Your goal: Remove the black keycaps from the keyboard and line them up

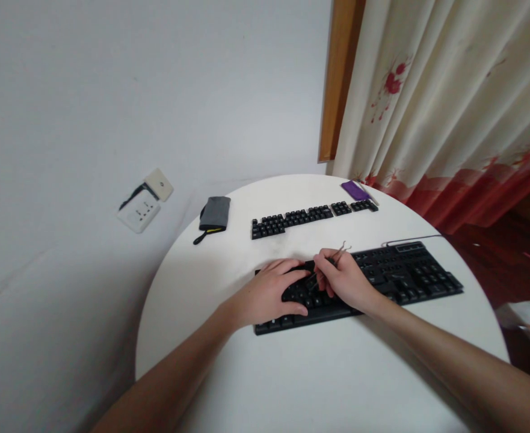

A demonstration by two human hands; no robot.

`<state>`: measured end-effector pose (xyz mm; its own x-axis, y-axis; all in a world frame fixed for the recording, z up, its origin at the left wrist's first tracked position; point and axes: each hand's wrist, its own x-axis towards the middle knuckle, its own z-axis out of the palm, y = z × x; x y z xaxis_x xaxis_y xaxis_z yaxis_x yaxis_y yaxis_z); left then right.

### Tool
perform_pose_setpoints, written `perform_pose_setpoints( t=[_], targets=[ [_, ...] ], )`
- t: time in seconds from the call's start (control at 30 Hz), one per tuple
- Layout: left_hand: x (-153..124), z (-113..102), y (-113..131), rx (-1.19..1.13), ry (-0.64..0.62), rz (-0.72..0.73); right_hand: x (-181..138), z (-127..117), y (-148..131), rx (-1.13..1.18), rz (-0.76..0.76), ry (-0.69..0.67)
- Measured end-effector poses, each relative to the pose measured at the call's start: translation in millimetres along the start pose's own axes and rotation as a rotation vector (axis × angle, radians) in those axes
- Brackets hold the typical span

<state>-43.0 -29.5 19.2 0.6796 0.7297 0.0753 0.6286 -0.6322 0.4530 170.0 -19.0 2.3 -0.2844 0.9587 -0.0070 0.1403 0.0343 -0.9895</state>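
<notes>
A black keyboard [420, 267] lies across the white round table, and some of its upper keys look stripped of their caps. My left hand [267, 293] rests over its left end, fingers spread and thumb near the front edge. Just right of it, my right hand [346, 279] is closed around a thin wire keycap puller [345, 246]. The puller's wire ends stick out above the fist, and its lower end reaches down among the keys. Behind the keyboard, loose black keycaps [310, 216] are laid out in slanting rows. The keys under my hands are hidden.
On the white table [192, 313], a grey pouch [216, 211] with a dark loop sits at the back left. A purple cloth [355, 190] and a thin pale stick lie at the back right. The keyboard's cable [413, 239] runs off to the right. Wall and curtain [436, 108] stand behind.
</notes>
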Motion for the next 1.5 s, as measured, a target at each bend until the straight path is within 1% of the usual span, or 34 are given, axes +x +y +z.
perform_pose_setpoints(
  t=[0.07,0.17,0.3,0.47,0.63,0.77,0.87,1.0,1.1,1.2,1.33,1.43,1.5],
  targets=[
    [0,-1,1,-0.024,0.039,-0.006,-3,0,-3,0.030,-0.072,0.042],
    [1,-2,3,-0.077,0.099,-0.028,-8,0,-8,0.017,-0.165,0.099],
    [4,-4,8,-0.250,0.158,-0.078,-13,1,-11,-0.035,-0.270,0.121],
    [7,-6,11,-0.581,0.143,-0.135,-16,3,-9,-0.089,-0.368,0.098],
    [8,-5,8,-0.739,0.113,-0.179,-18,4,-9,-0.118,-0.419,0.080],
    [8,-3,9,-0.841,0.134,-0.225,-18,4,-8,-0.148,-0.430,0.076],
    [9,-1,9,-0.854,0.155,-0.245,-18,6,-8,-0.153,-0.428,0.079],
    [10,1,9,-0.891,0.208,-0.236,-18,8,-8,-0.182,-0.395,0.103],
    [12,2,9,-0.870,0.218,-0.237,-17,9,-9,-0.183,-0.360,0.130],
    [12,4,9,-0.778,0.250,-0.229,-15,10,-7,-0.123,-0.310,0.160],
    [11,6,11,-0.558,0.298,-0.200,-13,12,-4,-0.041,-0.253,0.205],
    [10,5,12,-0.436,0.349,-0.141,-12,13,-3,-0.022,-0.237,0.216],
    [10,4,12,-0.405,0.387,-0.100,-12,13,-4,-0.004,-0.235,0.213]
  ],
)
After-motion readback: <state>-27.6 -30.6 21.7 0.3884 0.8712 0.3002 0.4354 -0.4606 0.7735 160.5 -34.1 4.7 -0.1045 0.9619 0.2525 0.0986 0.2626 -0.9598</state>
